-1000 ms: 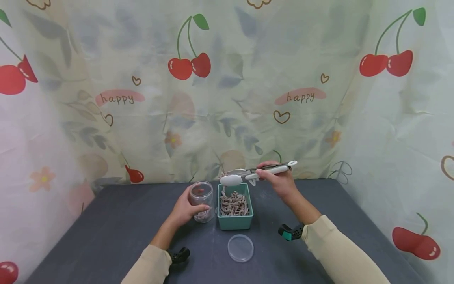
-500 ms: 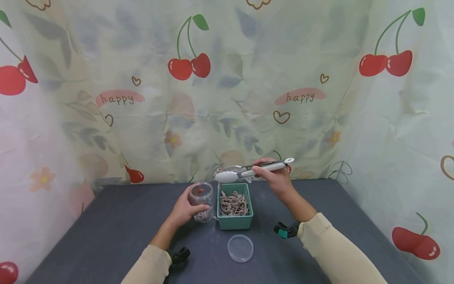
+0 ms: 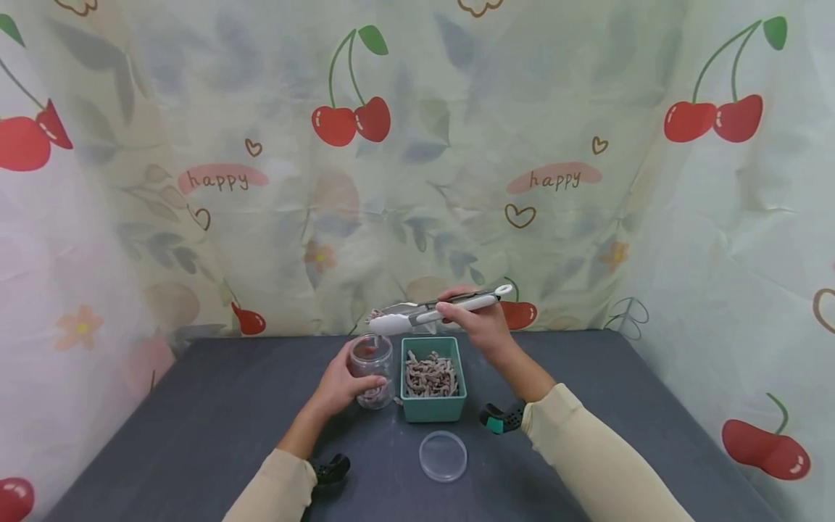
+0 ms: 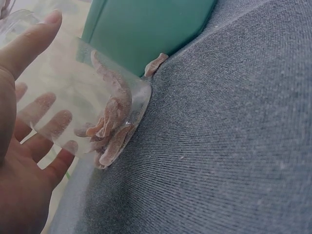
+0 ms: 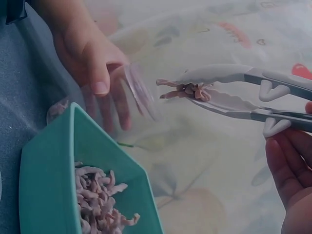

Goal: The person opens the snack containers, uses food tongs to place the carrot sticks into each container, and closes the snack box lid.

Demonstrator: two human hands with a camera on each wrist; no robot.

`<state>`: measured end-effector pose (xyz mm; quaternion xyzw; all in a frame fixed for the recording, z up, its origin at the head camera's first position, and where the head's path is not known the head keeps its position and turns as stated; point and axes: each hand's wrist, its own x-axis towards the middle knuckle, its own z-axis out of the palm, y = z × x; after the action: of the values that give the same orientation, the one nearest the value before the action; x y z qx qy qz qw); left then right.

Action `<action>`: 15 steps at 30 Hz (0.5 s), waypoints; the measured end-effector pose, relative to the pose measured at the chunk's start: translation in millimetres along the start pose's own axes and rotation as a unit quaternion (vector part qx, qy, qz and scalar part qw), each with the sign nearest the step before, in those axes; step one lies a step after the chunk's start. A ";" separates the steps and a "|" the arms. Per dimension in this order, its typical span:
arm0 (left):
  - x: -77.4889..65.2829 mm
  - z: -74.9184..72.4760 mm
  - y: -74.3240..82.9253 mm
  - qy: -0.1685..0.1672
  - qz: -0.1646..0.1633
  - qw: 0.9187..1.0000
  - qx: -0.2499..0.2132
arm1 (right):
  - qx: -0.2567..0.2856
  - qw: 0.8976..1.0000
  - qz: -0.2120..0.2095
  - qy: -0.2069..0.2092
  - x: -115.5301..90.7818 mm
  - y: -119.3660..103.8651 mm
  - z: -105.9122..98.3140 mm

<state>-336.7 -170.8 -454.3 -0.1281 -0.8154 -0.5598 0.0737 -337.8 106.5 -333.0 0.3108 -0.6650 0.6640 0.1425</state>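
Observation:
My left hand (image 3: 341,382) holds a clear jar (image 3: 380,373) that stands on the table, thumb on the near side and fingers round the far side. Several pinkish-brown dried strips (image 4: 114,109) lie at the jar's bottom in the left wrist view. In my right hand (image 3: 479,324) I grip a pair of white-and-grey tongs (image 3: 390,325), their heads just above the jar's mouth. A small clump of the strips (image 5: 197,91) is pinched between the tong heads. The teal container (image 3: 433,413), right beside the jar, holds many more strips (image 3: 430,375).
A clear round lid (image 3: 443,457) lies flat on the dark table (image 3: 196,435) in front of the container. One loose strip (image 4: 156,64) sits on the tabletop between jar and container. A cherry-patterned curtain (image 3: 417,181) hangs behind and at both sides.
My right hand has moved left with the tongs and the clump, from over the teal container to above the jar's mouth. The left hand and the jar have stayed in place.

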 end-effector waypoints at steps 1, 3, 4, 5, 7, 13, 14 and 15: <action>0.2 0.0 0.0 0.001 0.001 1.000 -0.001 | 0.001 1.000 0.000 -0.003 0.2 1.6 1.7; 0.0 0.0 0.4 0.004 0.000 1.000 -0.001 | -0.004 1.000 0.000 -0.010 0.4 4.0 4.6; 0.2 0.2 0.4 0.005 0.000 1.000 0.000 | -0.006 1.000 0.002 -0.014 0.4 5.0 5.9; 0.2 0.3 0.5 0.007 -0.002 1.000 0.002 | -0.006 1.000 0.005 -0.018 0.5 6.2 7.1; 0.3 0.5 1.1 0.009 -0.005 1.000 0.003 | -0.010 1.000 0.014 -0.025 0.6 8.1 9.1; 0.7 0.7 1.4 0.009 -0.013 1.000 0.007 | -0.023 0.998 0.044 -0.039 -0.7 10.0 14.0; 0.9 0.7 1.2 0.009 -0.014 1.000 0.008 | -0.025 0.998 0.051 -0.041 -1.1 10.0 14.7; 1.0 0.7 0.6 0.009 -0.013 1.000 0.009 | -0.024 0.997 0.057 -0.043 -1.5 9.8 15.2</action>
<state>-337.4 -169.8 -453.7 -0.1121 -0.8213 -0.5543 0.0747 -339.1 91.4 -342.9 0.2971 -0.7033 0.6406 0.0828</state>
